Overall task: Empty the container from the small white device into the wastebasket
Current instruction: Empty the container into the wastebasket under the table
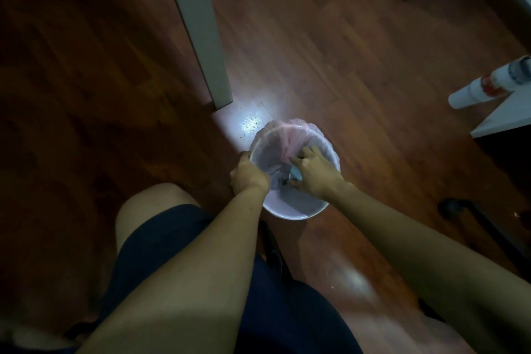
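both hands are down at the wastebasket (290,211), which stands on the wooden floor (344,52) just in front of the seated person's knees, lined with a thin pinkish bag (283,138). the left hand (248,174) is curled over the near-left rim, fingers folded down and out of sight, apparently gripping the rim or the liner there to steady it. the right hand (311,171) reaches inside the opening with fingers spread and bent; beneath its palm a small pale bluish piece (296,174) shows, which i take to be the container, held low inside the bag. how firmly it is pinched i cannot tell, since the hand covers most of it. some dark specks lie on the liner beside it.

judging from this, the emptying step itself is in hand: the container is already over, in fact within, the basket. the next move calls for tipping or tapping it so whatever remains drops into the bag, while the left hand keeps the loose liner from slipping in. after that it needs lifting clear without snagging the gathered plastic. a white cylindrical device (485,86) lies on a pale tabletop (502,121) at the right, well apart from the basket; whether it is the one the container belongs to is unclear.
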Demonstrator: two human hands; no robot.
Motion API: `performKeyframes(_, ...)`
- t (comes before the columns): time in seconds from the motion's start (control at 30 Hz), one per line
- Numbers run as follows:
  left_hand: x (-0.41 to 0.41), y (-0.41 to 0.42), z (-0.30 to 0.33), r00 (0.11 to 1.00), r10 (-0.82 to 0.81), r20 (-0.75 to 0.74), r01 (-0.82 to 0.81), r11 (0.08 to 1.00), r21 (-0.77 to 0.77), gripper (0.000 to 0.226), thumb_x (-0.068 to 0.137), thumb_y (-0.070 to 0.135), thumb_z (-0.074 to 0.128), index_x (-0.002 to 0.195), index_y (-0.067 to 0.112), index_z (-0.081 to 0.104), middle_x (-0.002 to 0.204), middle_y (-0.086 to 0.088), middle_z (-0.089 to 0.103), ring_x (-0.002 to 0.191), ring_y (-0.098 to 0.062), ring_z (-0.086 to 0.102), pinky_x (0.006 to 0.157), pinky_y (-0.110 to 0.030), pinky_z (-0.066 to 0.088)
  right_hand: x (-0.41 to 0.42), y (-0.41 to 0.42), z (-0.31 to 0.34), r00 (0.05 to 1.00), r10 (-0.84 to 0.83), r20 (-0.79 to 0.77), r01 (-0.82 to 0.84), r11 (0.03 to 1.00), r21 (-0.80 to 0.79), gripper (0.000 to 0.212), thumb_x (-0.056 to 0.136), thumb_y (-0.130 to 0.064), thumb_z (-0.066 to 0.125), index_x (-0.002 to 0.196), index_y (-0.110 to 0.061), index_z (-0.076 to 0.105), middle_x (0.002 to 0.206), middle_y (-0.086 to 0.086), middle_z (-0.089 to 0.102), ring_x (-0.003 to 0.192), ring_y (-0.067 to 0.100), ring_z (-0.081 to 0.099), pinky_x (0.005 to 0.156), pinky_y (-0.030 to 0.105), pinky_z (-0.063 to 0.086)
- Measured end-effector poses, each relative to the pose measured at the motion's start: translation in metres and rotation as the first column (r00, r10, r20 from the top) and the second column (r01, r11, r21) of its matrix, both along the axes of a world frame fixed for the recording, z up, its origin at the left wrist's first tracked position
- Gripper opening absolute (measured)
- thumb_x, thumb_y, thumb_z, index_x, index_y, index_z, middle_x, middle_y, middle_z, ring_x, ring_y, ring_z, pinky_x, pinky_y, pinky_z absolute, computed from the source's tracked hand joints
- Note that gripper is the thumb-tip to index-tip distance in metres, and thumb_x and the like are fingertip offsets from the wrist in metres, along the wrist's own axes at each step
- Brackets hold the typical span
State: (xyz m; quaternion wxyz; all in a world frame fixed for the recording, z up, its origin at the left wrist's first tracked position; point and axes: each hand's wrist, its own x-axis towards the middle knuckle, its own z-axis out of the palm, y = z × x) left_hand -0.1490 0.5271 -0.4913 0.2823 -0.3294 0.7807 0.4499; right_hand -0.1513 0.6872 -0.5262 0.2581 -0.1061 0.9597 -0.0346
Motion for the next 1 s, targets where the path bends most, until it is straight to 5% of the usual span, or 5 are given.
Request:
performKeyframes(0.2,0.0,0.0,-0.002,1.0,-0.026,-0.001,0.026,0.999,-0.018,0.052,0.09,0.001,0.049,0.138,0.021,0.05,0.139,-0.021,0.051,0.124,-0.041,0.055,0.101,-0.038,0.046,-0.006,0.008,0.005,0.993,-0.117,0.026,0.118,0.989,-0.092,0.051,0.084,-0.04,0.067,0.126,-0.011,0.068,0.13,0.018,0.061,0.125,0.034,0.049,0.107,0.038,0.033)
performKeyframes(0.33,0.0,-0.002,0.001,0.997,-0.068,0.043,0.069,0.997,-0.033,0.06,0.089,0.006,0.055,0.145,0.018,0.041,0.144,-0.02,0.047,0.131,-0.04,0.049,0.106,-0.038,0.041,-0.013,0.013,0.013,0.962,-0.272,0.033,0.271,0.927,-0.261,0.043,0.08,-0.038,0.073,0.113,-0.01,0.074,0.112,0.008,0.073,0.102,0.023,0.066,0.086,0.03,0.051)
performKeyframes(0.47,-0.001,-0.006,0.008,0.99,-0.12,0.074,0.128,0.985,-0.113,0.058,0.084,0.015,0.063,0.138,0.005,0.045,0.145,-0.019,0.045,0.132,-0.039,0.046,0.107,-0.041,0.04,-0.023,0.014,0.025,0.941,-0.326,0.091,0.338,0.917,-0.213,0.049,0.081,-0.046,0.07,0.114,-0.01,0.074,0.108,0.01,0.074,0.086,0.018,0.058,0.076,0.027,0.043)
performKeyframes(0.67,-0.009,-0.014,0.032,0.981,-0.188,-0.055,0.176,0.969,-0.174,0.051,0.08,0.028,0.062,0.126,0.005,0.058,0.132,-0.017,0.059,0.121,-0.038,0.057,0.096,-0.039,0.05,-0.036,0.007,0.063,0.945,-0.327,0.028,0.326,0.925,-0.194,0.051,0.081,-0.044,0.07,0.117,-0.009,0.074,0.116,0.018,0.073,0.105,0.035,0.067,0.092,0.039,0.052)
performKeyframes(1.0,-0.021,-0.033,0.139,0.898,-0.391,-0.204,0.357,0.916,-0.182,0.05,0.08,0.038,0.063,0.123,0.012,0.066,0.129,-0.011,0.065,0.12,-0.03,0.058,0.096,-0.029,0.047,-0.042,-0.015,0.179,0.916,-0.392,-0.084,0.356,0.892,-0.28,0.044,0.078,-0.046,0.066,0.094,-0.007,0.078,0.081,0.017,0.067,0.088,0.03,0.062,0.072,0.031,0.049)
